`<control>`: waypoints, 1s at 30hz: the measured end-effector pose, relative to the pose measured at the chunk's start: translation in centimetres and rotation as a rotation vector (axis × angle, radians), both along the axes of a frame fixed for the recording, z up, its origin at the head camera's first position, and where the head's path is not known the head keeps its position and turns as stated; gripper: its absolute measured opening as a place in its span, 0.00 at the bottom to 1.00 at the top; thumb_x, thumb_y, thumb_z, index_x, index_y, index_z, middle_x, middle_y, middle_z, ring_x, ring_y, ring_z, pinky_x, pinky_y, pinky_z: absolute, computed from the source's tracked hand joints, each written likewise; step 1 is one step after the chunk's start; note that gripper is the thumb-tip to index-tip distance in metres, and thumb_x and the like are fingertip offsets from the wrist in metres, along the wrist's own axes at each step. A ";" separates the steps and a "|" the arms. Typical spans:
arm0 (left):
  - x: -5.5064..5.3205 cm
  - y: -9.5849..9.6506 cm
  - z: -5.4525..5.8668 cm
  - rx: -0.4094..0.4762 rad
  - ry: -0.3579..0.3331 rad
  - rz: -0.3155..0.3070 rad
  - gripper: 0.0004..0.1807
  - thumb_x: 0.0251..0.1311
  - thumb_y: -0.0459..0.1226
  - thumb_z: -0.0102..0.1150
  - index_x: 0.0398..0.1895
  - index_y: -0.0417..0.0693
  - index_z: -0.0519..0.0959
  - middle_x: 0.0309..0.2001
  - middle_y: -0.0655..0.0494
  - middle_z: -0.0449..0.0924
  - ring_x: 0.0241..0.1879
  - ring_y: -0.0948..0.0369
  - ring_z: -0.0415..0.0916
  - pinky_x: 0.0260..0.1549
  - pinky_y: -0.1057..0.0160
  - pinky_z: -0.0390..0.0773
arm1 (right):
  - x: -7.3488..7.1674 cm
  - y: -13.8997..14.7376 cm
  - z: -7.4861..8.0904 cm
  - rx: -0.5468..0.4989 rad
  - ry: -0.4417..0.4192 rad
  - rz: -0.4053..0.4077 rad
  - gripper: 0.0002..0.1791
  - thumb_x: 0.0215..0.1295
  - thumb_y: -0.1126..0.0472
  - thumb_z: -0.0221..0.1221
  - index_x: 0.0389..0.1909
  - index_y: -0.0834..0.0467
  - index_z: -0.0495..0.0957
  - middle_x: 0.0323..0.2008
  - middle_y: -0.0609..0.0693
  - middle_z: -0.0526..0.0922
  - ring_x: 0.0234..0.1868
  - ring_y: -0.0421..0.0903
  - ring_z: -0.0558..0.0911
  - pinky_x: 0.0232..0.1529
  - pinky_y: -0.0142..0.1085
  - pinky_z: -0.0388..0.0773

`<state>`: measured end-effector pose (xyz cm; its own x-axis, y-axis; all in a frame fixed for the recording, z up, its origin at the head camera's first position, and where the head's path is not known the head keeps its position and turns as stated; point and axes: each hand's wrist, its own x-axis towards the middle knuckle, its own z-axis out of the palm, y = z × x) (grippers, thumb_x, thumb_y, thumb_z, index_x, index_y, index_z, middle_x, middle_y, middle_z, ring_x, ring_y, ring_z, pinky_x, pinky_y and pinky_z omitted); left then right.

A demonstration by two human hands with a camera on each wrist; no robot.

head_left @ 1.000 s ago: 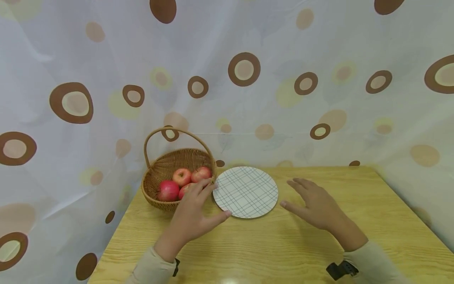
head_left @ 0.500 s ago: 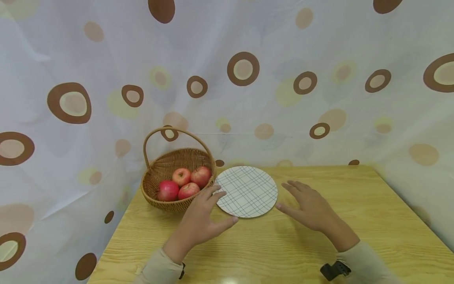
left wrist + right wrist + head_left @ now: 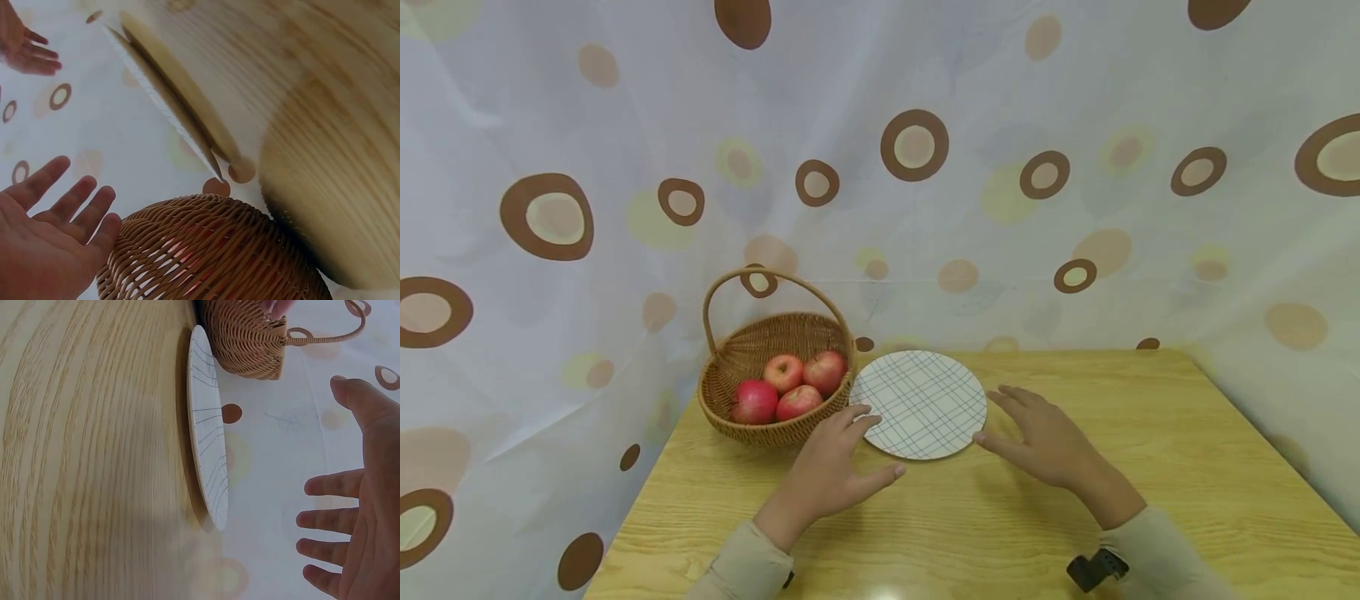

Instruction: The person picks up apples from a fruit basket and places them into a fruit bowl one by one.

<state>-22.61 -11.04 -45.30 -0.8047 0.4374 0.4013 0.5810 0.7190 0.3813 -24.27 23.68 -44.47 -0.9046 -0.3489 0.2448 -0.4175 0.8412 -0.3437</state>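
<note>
The left hand (image 3: 831,467) is spread open beside the plate (image 3: 919,404), holding nothing. The right hand (image 3: 1048,442) is also open, just beside the plate's other edge.

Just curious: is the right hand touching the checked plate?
Apart: the right wrist view shows open space between the right hand and the plate.

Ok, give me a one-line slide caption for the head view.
Open left hand and right hand flank a checked plate beside a basket of apples.
</note>
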 end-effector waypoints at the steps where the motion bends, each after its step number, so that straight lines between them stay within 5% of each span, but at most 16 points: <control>1: -0.1 0.0 -0.2 -0.002 -0.004 0.001 0.42 0.61 0.66 0.69 0.67 0.45 0.81 0.71 0.45 0.77 0.71 0.46 0.75 0.71 0.41 0.74 | 0.0 -0.1 -0.1 0.000 0.002 0.004 0.45 0.73 0.30 0.58 0.77 0.59 0.70 0.76 0.65 0.70 0.74 0.71 0.71 0.69 0.72 0.70; 30: -2.7 2.0 -1.6 -0.127 -0.014 -0.038 0.40 0.64 0.64 0.66 0.67 0.45 0.80 0.67 0.46 0.79 0.68 0.50 0.77 0.68 0.43 0.76 | -1.3 -3.3 -1.6 0.011 0.020 0.097 0.43 0.72 0.31 0.60 0.73 0.60 0.76 0.73 0.65 0.74 0.73 0.68 0.74 0.70 0.66 0.73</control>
<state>-25.28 -9.07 -46.86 -0.7918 0.5144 0.3292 0.6039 0.7398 0.2967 -25.58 20.41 -46.08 -0.8617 -0.4371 0.2576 -0.5033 0.8005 -0.3253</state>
